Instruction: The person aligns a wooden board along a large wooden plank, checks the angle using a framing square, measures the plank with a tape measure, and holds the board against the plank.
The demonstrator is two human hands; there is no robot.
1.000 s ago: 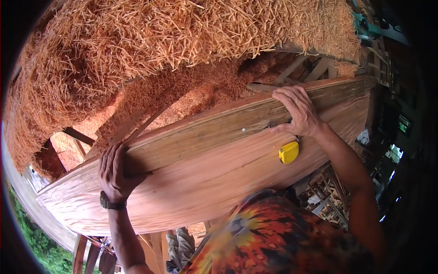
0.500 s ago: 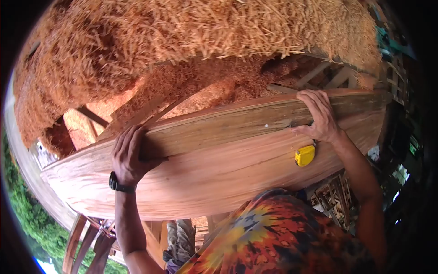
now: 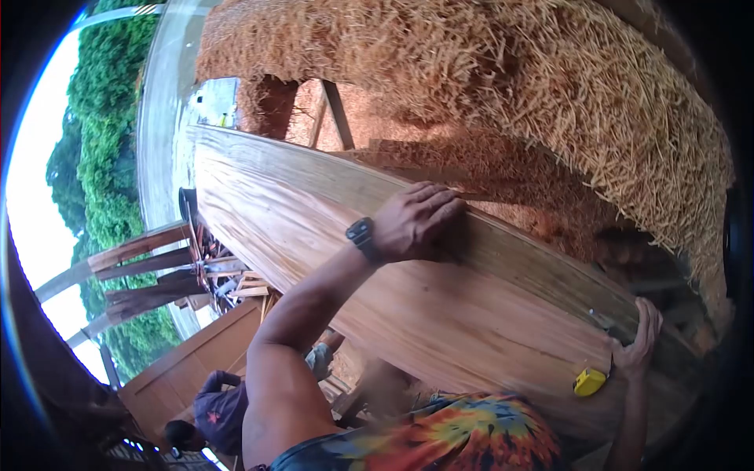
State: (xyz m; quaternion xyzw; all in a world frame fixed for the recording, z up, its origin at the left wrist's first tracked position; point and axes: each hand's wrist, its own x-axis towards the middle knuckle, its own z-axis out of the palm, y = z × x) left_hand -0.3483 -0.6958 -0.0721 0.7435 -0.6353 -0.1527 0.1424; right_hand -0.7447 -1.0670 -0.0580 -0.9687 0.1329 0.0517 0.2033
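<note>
A long, wide wooden board (image 3: 314,212) with a darker strip along its upper edge lies across the view. My left hand (image 3: 416,221), with a black watch (image 3: 360,231) on the wrist, is wrapped over that edge near the middle. Farther right, my right hand (image 3: 640,337) grips the same edge, its fingers over the top and its thumb on the face. A yellow tape measure (image 3: 589,382) is on the board's face, just left of my right hand.
Piled wood shavings (image 3: 471,63) rise behind the board. At the lower left a person (image 3: 220,412) in a dark shirt is beside a brown panel (image 3: 192,349). Wooden beams (image 3: 149,263) stick out at the left, with green trees (image 3: 118,149) beyond.
The view has swung left, showing more trees and the other person. The board appears slanted down to the right. Both hands remain on its upper edge.
</note>
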